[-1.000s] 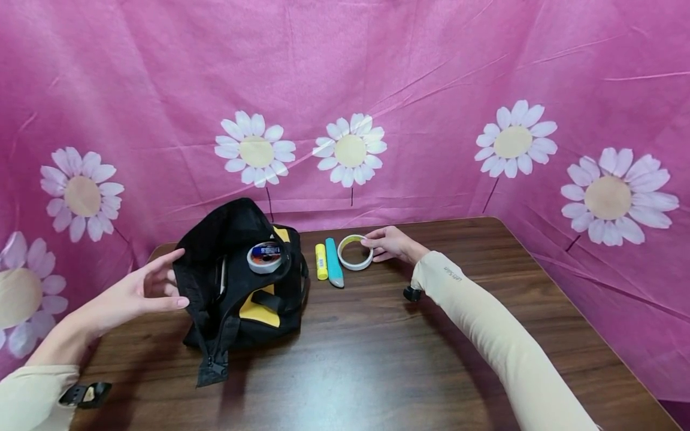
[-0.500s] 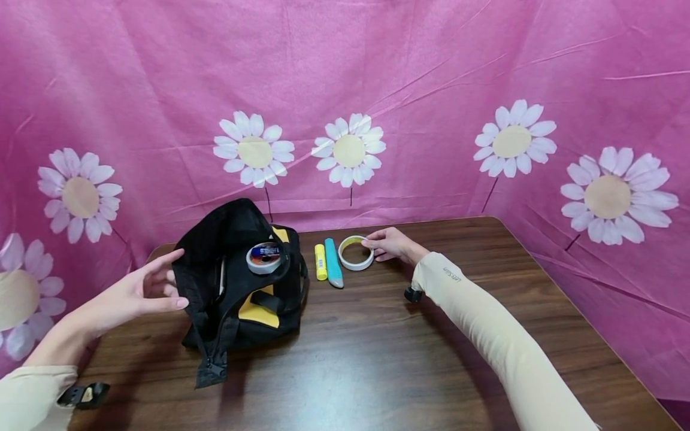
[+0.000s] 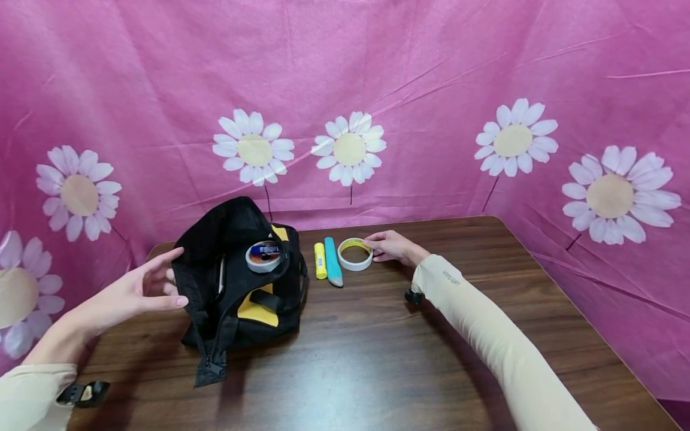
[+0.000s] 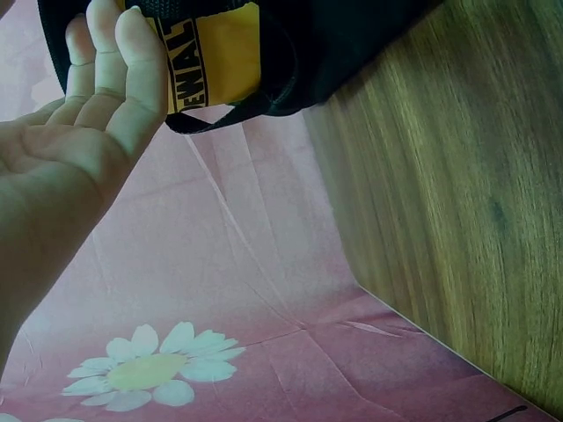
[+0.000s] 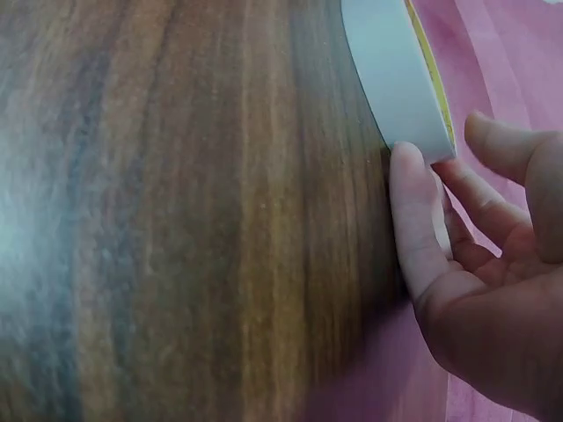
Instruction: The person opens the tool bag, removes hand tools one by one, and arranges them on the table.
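My left hand [image 3: 129, 296] touches the rim of a black and yellow bag [image 3: 242, 335], thumb and index finger spread along its raised mouth. In the left wrist view, straight fingers [image 4: 141, 66] lie against its outside. A roll of tape [image 3: 263, 263] with a blue label shows at the bag's mouth. My right hand [image 3: 393, 246] is at the right side of a white tape roll [image 3: 354, 263] lying on the table. In the right wrist view, fingers touch the roll's outer wall [image 5: 396, 79], while the thumb [image 5: 501, 149] stands apart from it.
Left of the white tape roll, a teal utility knife [image 3: 333, 263] and a yellow glue stick [image 3: 320, 261] lie side by side on the wooden table [image 3: 388, 359]. A pink flowered cloth [image 3: 420, 72] hangs behind the table's far edge.
The right hand's fingertips have drawn slightly back to the right from the white tape roll's rim. The left hand and the bag stay almost still.
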Demonstrator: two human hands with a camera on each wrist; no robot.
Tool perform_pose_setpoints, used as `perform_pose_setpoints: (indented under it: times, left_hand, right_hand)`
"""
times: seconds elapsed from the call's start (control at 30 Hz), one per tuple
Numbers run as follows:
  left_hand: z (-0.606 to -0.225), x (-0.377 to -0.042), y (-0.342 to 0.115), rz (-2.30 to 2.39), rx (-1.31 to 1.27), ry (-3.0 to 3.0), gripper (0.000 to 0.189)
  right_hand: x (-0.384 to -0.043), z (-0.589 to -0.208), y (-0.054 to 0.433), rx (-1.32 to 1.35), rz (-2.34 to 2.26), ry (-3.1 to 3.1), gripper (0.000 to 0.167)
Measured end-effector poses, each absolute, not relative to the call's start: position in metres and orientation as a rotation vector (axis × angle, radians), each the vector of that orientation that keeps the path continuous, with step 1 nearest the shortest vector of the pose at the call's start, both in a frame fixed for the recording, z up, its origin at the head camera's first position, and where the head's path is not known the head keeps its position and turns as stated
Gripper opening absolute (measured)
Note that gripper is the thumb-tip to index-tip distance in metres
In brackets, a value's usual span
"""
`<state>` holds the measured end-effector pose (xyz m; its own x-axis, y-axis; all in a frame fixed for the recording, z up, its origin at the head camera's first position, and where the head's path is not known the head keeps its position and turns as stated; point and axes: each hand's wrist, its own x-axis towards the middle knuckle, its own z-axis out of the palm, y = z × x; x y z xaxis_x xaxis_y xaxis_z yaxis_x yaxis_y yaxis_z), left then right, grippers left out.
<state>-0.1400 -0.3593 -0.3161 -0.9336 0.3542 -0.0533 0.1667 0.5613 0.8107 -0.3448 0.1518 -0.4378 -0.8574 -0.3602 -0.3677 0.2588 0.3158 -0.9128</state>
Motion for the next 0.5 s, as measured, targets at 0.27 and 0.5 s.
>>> perform_pose_setpoints:
  times: [0.27, 0.5]
  left_hand:
    - [-0.3172, -0.1396, -0.3590, 1.308, 0.438, 2.588, 0.090]
    - [-0.3174, -0.1407, -0.3584, 1.295, 0.441, 2.590, 0.091]
  right_hand:
    - [-0.3457, -0.4400, 0.1490, -0.041, -1.611, 2.053, 0.041]
    - [-0.3477, -0.4428, 0.1482, -0.022, -1.623, 2.060, 0.042]
